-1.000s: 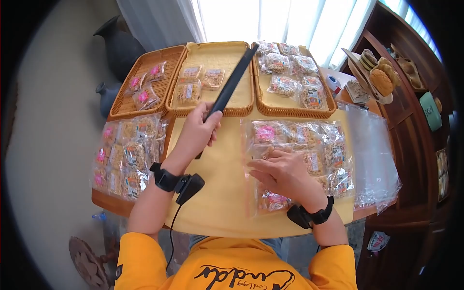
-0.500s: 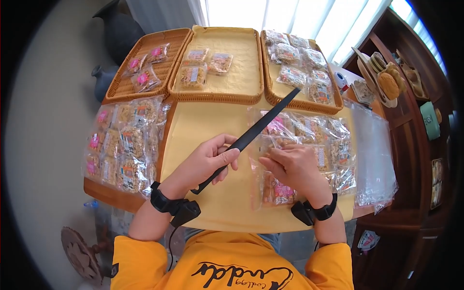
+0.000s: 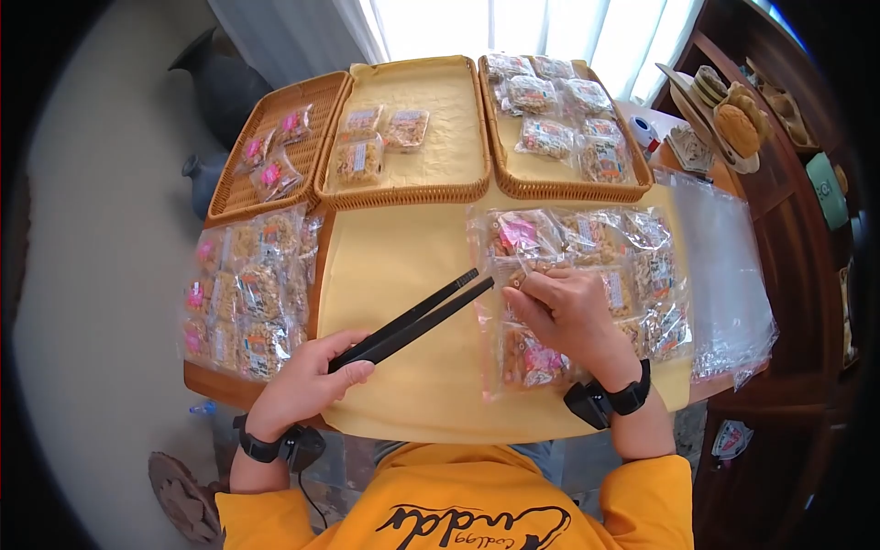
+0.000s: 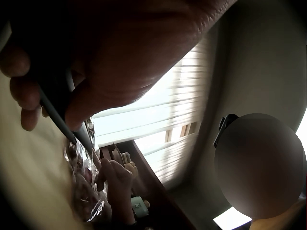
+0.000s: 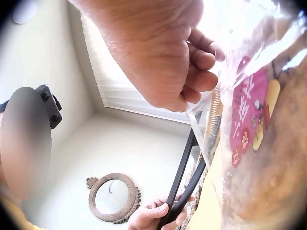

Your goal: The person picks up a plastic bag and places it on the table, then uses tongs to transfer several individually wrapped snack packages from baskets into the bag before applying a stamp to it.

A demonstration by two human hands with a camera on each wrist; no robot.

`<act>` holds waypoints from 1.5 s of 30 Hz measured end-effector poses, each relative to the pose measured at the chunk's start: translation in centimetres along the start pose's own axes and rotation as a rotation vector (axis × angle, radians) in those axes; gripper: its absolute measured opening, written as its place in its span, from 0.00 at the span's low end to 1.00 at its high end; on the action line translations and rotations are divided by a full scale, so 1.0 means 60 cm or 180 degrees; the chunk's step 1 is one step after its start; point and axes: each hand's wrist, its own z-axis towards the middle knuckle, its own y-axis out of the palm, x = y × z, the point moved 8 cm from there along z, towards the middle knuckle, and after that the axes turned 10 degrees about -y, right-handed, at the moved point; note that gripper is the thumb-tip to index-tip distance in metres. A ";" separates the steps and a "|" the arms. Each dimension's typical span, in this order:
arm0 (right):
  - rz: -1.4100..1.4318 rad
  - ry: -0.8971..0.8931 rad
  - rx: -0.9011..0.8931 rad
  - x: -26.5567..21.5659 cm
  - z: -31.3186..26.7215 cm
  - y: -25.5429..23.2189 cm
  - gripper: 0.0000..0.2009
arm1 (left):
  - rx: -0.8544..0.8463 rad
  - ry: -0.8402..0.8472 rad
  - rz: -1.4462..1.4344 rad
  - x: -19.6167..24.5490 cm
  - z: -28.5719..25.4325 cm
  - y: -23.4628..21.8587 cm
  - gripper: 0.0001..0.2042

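In the head view the left hand (image 3: pixel 307 383) has a long black two-armed tool (image 3: pixel 422 323), arms slightly apart, over the yellow table cover (image 3: pixel 403 247), and the right hand (image 3: pixel 577 313) pinches a clear snack bag (image 3: pixel 655 275) on the right (wicker tray (image 3: pixel 403 194) far side, btw). Left wrist cam's got a thumb wrapped round the tool; right wrist cam shows curled fingers on the bag's loose plastic.

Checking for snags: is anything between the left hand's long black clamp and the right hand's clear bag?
Nothing visible: in the head view, the long black clamp in the left hand ends by the clear bag at its left edge, the right hand just beyond.
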 end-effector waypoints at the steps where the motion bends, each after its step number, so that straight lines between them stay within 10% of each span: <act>1: 0.0005 0.0003 0.0016 -0.001 -0.001 0.000 0.12 | 0.0011 0.0013 0.0208 0.004 -0.001 0.000 0.19; 5: 0.0025 -0.0001 0.0100 0.001 -0.001 0.000 0.13 | 0.0023 0.0828 0.0853 0.027 0.007 0.007 0.18; 23: 0.0166 0.0199 0.0163 0.001 -0.001 -0.014 0.12 | -0.0731 -0.0243 0.0674 0.044 0.066 0.027 0.08; 40: 0.0008 0.0444 -0.0021 0.006 -0.001 -0.010 0.13 | 0.0856 -0.0228 -0.1371 0.021 0.045 -0.334 0.11; 45: -0.0001 0.0499 -0.0020 0.012 -0.003 -0.007 0.13 | 0.0974 -0.0161 -0.0885 0.003 0.041 -0.295 0.12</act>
